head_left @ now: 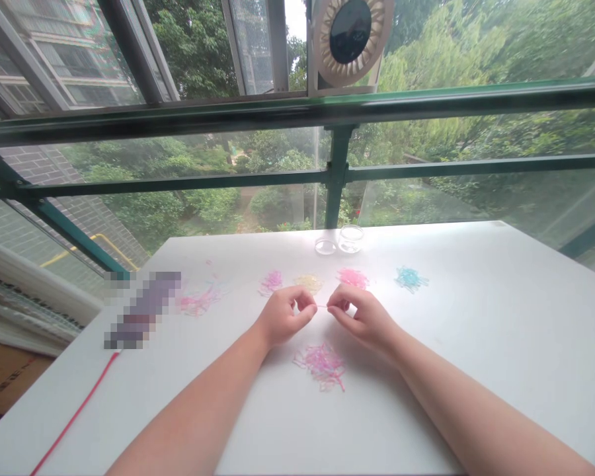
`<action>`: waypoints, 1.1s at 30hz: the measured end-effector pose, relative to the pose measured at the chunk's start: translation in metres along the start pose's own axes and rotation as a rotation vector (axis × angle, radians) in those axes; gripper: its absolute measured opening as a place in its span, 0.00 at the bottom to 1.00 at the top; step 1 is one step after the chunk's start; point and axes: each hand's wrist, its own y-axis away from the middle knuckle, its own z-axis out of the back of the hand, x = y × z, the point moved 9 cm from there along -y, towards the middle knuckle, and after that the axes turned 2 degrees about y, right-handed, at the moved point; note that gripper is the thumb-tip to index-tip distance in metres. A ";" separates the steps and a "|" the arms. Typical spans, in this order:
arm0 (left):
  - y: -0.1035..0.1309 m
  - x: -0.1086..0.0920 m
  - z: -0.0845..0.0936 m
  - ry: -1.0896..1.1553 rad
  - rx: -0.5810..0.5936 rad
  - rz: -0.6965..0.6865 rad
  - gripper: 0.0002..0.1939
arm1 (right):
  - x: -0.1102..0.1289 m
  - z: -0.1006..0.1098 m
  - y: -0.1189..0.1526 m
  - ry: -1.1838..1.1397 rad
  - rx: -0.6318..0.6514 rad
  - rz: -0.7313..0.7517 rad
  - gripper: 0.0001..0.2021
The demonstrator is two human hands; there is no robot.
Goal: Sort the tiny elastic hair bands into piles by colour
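A thin pink strand [322,306], perhaps a small elastic band, runs straight between my two hands just above the white table. My left hand [288,316] pinches its left end between thumb and fingers. At the other end, my right hand [361,314] grips it in the same way. Below both hands lies a mixed pile [322,365] of small pink, purple and pale strands. Beyond the fingers are separate heaps by colour: purple [271,282], pale yellow [308,283], pink [352,277] and light blue [411,277].
A clear round jar [351,239] and a clear lid [326,246] stand at the table's far edge. Another pinkish heap [201,301] lies left, beside a blurred-out object [143,311] with a red cable [74,415]. A round fan [350,36] sits by the green railing [228,114].
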 end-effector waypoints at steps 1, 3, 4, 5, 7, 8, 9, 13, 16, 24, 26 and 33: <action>0.000 0.000 0.000 0.000 0.002 0.003 0.04 | 0.000 0.001 0.000 0.006 -0.001 0.004 0.04; 0.000 0.001 0.000 -0.004 0.000 0.010 0.04 | -0.002 0.005 -0.002 0.031 -0.009 0.006 0.04; 0.000 0.002 0.000 -0.009 -0.007 0.015 0.04 | -0.006 0.009 -0.003 0.053 -0.023 -0.003 0.04; 0.000 0.003 0.001 -0.014 -0.017 0.020 0.04 | -0.011 0.016 -0.004 0.083 -0.048 -0.024 0.04; -0.001 0.004 0.003 -0.022 -0.035 0.031 0.05 | -0.028 0.033 -0.005 0.168 -0.128 -0.114 0.04; -0.001 0.005 0.004 -0.024 -0.039 0.036 0.05 | -0.039 0.043 -0.005 0.218 -0.175 -0.182 0.04; -0.001 0.006 0.004 -0.025 -0.039 0.040 0.05 | -0.050 0.052 -0.003 0.269 -0.218 -0.255 0.05; -0.001 0.005 0.003 -0.024 -0.031 0.048 0.05 | -0.079 0.070 0.002 0.414 -0.276 -0.438 0.07; -0.001 0.004 0.003 -0.028 -0.029 0.049 0.05 | -0.087 0.069 0.003 0.451 -0.258 -0.469 0.08; -0.001 0.002 0.002 -0.029 -0.026 0.049 0.05 | -0.092 0.066 -0.001 0.465 -0.238 -0.430 0.10; -0.001 0.001 0.003 -0.034 -0.030 0.046 0.05 | -0.093 0.066 -0.001 0.454 -0.243 -0.429 0.10; -0.001 0.001 0.004 -0.058 -0.037 0.026 0.05 | -0.089 0.072 0.001 0.319 -0.281 -0.441 0.12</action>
